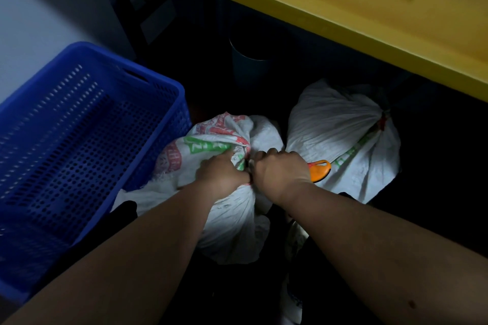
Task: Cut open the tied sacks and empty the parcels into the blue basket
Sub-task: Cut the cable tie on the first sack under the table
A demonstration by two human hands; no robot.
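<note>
While the left hand (221,170) bunches the woven sack's (232,219) crinkled neck, the right hand (280,170) clasps an orange cutter (319,170)

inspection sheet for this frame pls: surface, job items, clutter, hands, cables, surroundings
Surface: dark floor under the table, too dim for detail.
Job's things: near sack tied, hands at its neck; second sack tied, untouched, to its right; blue basket on the left, no parcels seen in it.
Clutter: dark cylindrical bin behind the sacks.
Hands: left hand grips the near sack's bunched neck; right hand holds an orange-handled cutter at the tie, blade hidden.
Cables: nothing seen.
Surroundings: yellow tabletop overhead, pale wall at left.
</note>
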